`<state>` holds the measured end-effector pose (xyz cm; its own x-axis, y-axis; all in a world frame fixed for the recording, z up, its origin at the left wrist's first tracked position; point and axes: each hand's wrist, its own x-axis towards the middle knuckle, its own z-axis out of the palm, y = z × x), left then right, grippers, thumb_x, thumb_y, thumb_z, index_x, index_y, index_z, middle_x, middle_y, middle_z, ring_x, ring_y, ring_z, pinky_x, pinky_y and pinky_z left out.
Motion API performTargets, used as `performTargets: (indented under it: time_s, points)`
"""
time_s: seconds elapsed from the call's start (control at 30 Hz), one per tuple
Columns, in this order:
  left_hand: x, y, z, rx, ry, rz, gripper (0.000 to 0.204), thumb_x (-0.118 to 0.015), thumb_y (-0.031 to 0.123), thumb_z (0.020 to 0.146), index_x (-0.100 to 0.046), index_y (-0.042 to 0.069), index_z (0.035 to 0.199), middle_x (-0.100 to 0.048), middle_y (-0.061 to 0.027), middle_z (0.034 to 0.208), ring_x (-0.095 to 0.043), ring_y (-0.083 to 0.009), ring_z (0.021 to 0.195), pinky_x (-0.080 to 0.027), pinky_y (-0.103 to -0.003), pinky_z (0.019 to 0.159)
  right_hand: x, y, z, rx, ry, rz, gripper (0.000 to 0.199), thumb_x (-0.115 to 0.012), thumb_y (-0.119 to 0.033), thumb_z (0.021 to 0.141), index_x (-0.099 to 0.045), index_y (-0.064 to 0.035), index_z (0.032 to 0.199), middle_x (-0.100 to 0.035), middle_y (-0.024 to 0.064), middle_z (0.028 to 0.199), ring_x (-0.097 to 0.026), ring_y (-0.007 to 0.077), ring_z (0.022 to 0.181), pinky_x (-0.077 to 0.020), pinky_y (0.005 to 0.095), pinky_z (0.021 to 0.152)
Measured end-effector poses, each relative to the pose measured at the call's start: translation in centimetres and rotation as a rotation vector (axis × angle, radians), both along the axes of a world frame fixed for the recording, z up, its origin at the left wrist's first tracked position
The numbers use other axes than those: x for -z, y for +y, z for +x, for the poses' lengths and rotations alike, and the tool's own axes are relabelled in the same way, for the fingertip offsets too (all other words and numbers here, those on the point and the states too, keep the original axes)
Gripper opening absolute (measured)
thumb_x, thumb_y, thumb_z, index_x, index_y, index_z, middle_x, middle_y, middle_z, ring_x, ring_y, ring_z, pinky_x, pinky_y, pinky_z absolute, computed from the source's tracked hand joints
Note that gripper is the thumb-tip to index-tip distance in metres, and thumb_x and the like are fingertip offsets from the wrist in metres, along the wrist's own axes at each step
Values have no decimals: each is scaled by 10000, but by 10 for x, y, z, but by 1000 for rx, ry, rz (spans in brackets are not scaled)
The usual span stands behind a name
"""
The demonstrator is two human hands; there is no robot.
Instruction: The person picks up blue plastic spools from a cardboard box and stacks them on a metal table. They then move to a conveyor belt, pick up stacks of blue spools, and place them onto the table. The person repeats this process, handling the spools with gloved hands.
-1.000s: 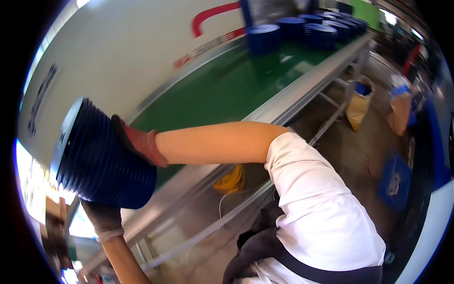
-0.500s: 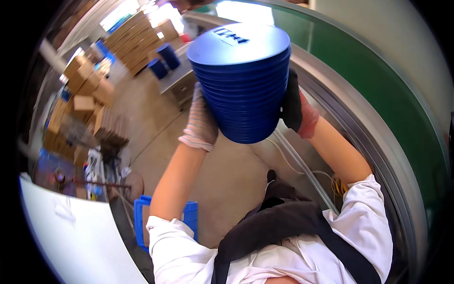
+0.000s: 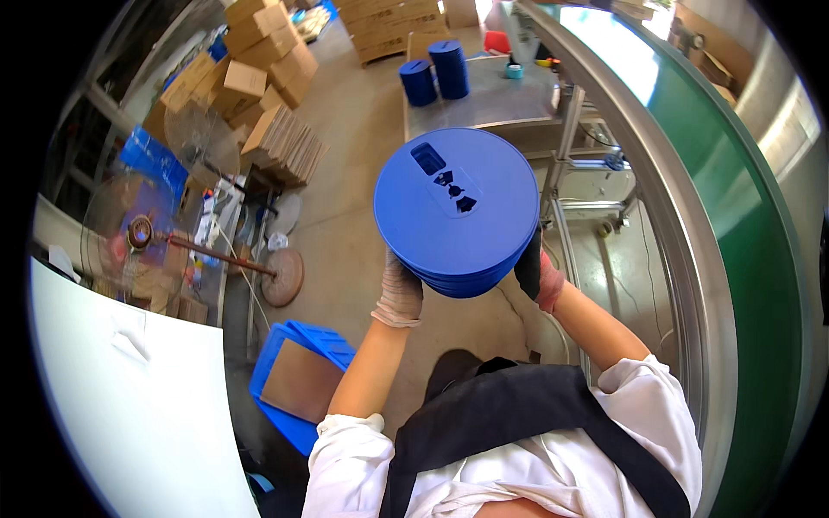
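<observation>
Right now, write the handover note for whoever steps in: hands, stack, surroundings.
Left hand, light glove: grips the left side of the stack of blue discs.
Right hand, dark glove: grips its right side.
Stack is held up in the air, top face toward the camera, over the floor beside the green conveyor.
Two more blue stacks stand on the steel table ahead.
Done: stack lifted. Left: it is not yet set down.
</observation>
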<state>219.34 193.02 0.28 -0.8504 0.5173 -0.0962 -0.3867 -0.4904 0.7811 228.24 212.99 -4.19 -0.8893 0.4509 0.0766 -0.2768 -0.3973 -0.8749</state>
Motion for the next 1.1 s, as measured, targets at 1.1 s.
performTargets:
  time_s: [1.1]
  points:
    - [186, 364, -564, 343, -30, -35, 639, -411, 523, 933, -337, 67, 1375, -434, -81, 1320, -419, -184, 1209, -349, -341, 1026, 141, 375, -497, -56, -35, -522, 367, -408, -257, 956, -487, -58, 1254, -556, 102, 1207, -536, 232, 1081, -451, 349, 903]
